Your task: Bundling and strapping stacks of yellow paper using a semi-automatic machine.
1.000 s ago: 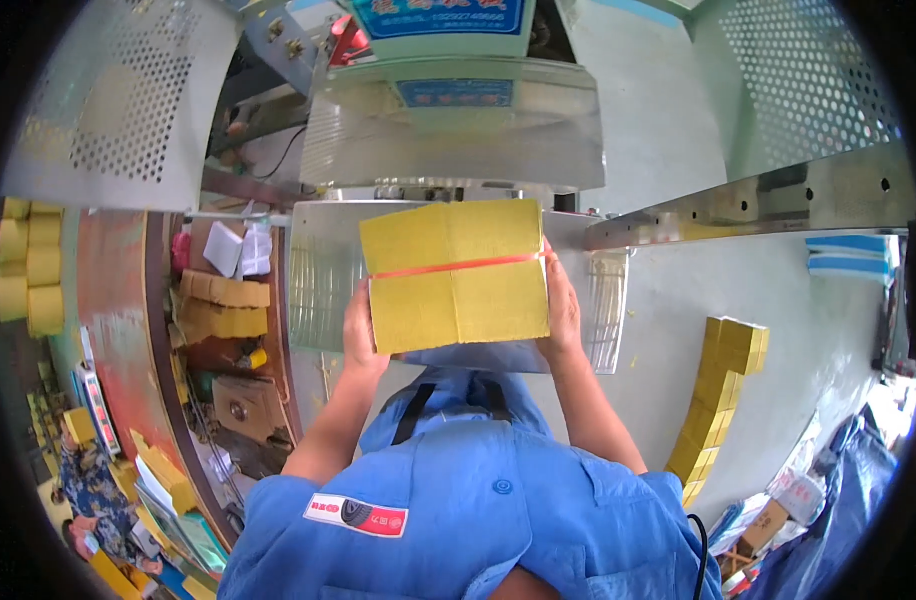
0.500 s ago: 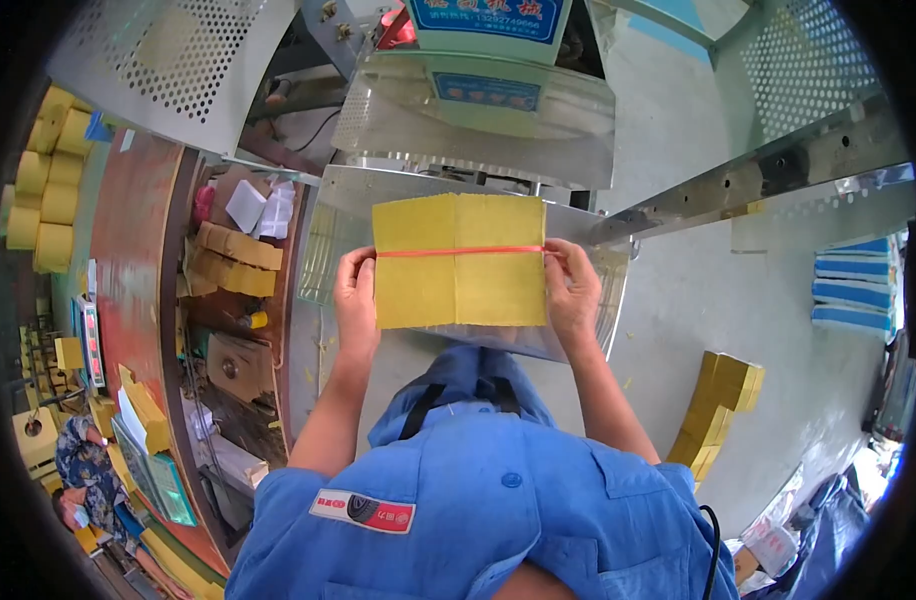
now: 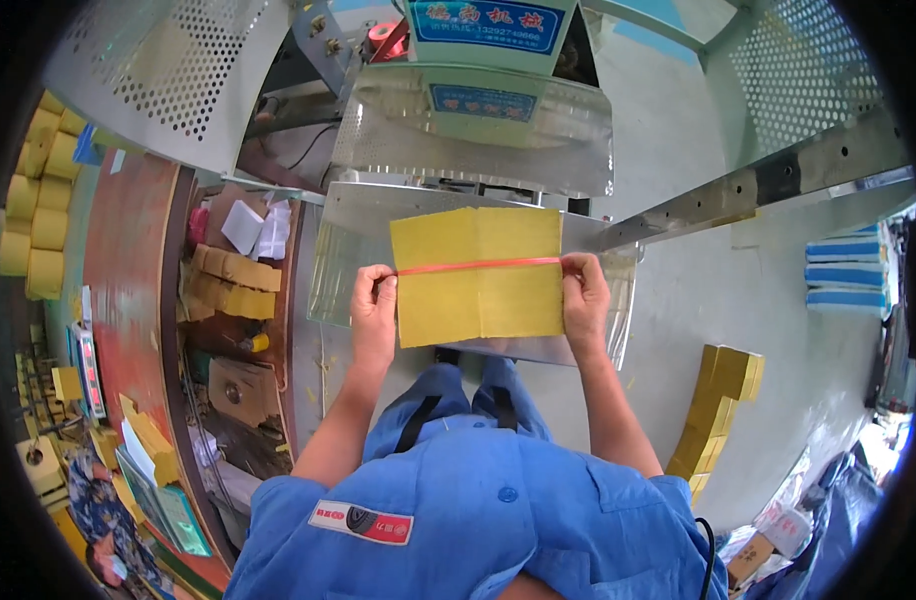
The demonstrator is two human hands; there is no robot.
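A bundle of yellow paper (image 3: 478, 310), with a crease down its middle, is held over the metal machine tray. An orange-red strap (image 3: 478, 265) runs across it from side to side. My left hand (image 3: 375, 312) is closed at the bundle's left edge, thumb and bent fingers pinching where the strap goes round. At the right edge my right hand (image 3: 586, 300) is closed in the same way. What each fingertip grips behind the edge is hidden. The bundle's right side sits slightly higher than its left.
The shiny metal tray (image 3: 353, 235) belongs to a machine with a metal cover (image 3: 478, 150). A wooden table with a shelf (image 3: 138, 300) stands on the left. Stacked yellow bundles (image 3: 718, 410) lie on the floor at right, below a steel bar (image 3: 758, 185). Another person (image 3: 108, 520) is at lower left.
The bundle and both hands have shifted a little right and down in the view. The bundle has tilted slightly, its right side higher. Both hands keep their hold.
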